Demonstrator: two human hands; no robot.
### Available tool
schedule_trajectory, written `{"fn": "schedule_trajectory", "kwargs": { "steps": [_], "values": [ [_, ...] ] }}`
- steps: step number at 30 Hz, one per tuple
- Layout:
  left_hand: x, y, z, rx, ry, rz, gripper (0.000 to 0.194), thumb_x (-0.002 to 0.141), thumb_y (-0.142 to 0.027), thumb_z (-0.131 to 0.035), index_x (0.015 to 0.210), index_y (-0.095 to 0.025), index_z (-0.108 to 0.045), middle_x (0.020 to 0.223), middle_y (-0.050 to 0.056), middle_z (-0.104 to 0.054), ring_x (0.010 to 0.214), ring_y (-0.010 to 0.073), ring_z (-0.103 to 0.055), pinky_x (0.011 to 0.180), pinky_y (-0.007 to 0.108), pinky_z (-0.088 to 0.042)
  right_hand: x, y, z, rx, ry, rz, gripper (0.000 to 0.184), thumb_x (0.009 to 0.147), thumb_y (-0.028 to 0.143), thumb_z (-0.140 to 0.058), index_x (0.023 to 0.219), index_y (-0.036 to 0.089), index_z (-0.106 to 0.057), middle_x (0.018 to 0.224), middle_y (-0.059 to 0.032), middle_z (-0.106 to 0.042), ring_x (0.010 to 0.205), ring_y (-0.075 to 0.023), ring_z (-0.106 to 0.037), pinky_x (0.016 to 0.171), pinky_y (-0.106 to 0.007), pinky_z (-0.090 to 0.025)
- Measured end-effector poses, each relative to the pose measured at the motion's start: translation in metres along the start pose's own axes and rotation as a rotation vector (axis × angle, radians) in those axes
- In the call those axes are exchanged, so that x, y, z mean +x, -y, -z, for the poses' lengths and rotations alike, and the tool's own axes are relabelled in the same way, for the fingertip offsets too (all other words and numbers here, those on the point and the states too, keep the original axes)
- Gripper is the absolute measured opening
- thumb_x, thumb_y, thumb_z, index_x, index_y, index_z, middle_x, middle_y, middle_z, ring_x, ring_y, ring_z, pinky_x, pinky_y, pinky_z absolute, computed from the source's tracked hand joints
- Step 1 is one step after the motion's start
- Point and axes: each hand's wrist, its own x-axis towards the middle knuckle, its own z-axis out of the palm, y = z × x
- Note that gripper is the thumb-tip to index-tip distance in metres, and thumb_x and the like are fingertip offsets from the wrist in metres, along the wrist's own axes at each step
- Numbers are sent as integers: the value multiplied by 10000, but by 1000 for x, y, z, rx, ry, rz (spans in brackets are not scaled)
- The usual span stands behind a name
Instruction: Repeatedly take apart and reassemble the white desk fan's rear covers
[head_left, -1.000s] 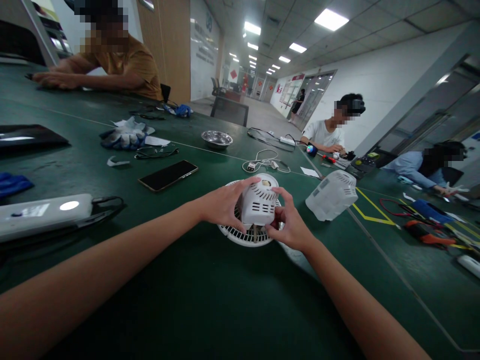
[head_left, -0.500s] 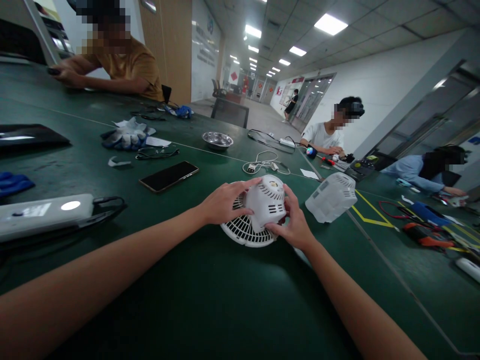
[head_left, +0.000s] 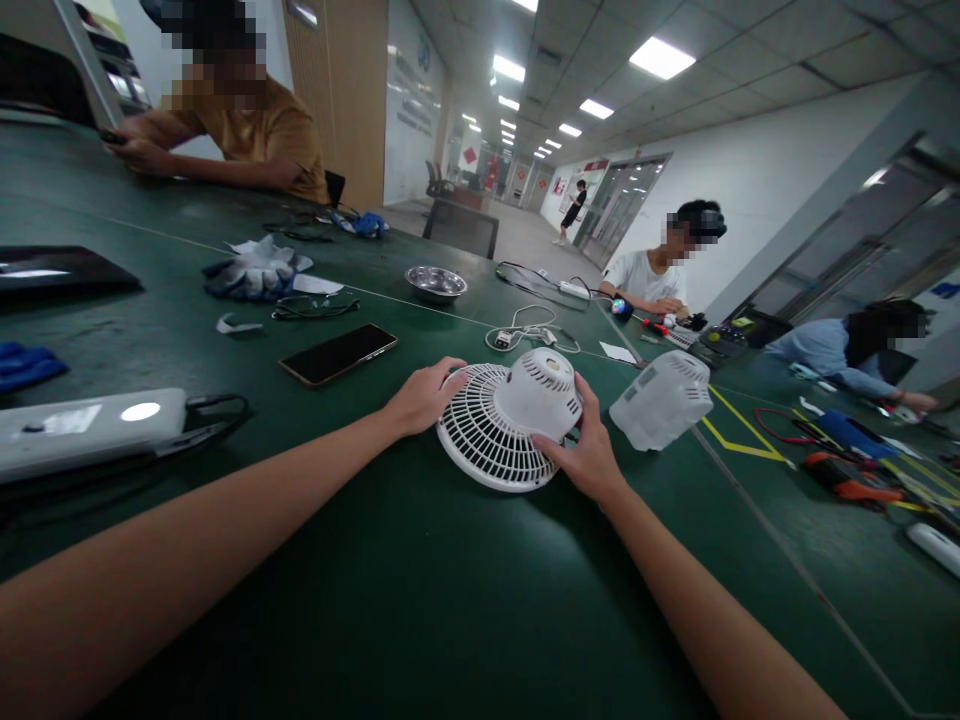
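A white fan head lies on the green table, its round slatted grille turned toward me and its vented motor housing sticking up. My left hand is closed on the grille's left rim, thumb and fingers at the edge. Around the right side of the housing wraps my right hand, its thumb at the front; some of its fingers are hidden behind. Just right of that hand stands a translucent white plastic cover with vent slots, touched by neither hand.
A phone, a metal bowl and a coiled white cable lie beyond my hands. Gloves and a long white device are at left. An orange-black meter is at right. Several people sit around the table.
My left hand has moved off the motor housing to the grille's left rim. The fan head has turned a little, showing more of the grille. My right hand stays on the housing.
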Motion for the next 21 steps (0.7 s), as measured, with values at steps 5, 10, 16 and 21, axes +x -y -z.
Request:
{"fn": "schedule_trajectory", "kwargs": {
  "steps": [5, 10, 16, 21],
  "values": [
    [-5, -5, 3, -403, -118, -193, 568, 1045, -583, -332, 1360, -176, -574, 1259, 121, -705, 1088, 274, -684, 945, 398, -520, 1, 9, -7, 306, -176, -130, 1078, 582, 323, -969, 1509, 280, -419, 1413, -104, -631, 1254, -344, -625, 1122, -605, -475],
    [1, -5, -5, -529, -263, -203, 511, 994, -588, -501, 1308, -207, -631, 1385, 116, -621, 1279, 294, -578, 1066, 437, -474, -4, 24, -19, 788, -189, -350, 722, 695, 369, -881, 1342, 285, -570, 1255, -46, -738, 1146, -307, -705, 1040, -525, -553],
    [3, -1, -16, -872, 33, 89, 342, 848, -406, -780, 1058, -140, -730, 1034, 105, -770, 958, 253, -725, 922, 449, -578, -17, 38, -30, 1011, 157, -540, 388, 798, 555, -731, 1050, 260, -736, 967, -38, -809, 1110, -327, -723, 981, -520, -568],
    [0, -7, -17, -859, -31, 153, 221, 817, -326, -808, 915, -136, -754, 865, 75, -779, 742, 196, -726, 750, 376, -618, -10, 28, -29, 944, 147, -482, 422, 772, 590, -737, 1053, 275, -738, 930, -31, -799, 1065, -318, -727, 954, -521, -568]
  ]
}}
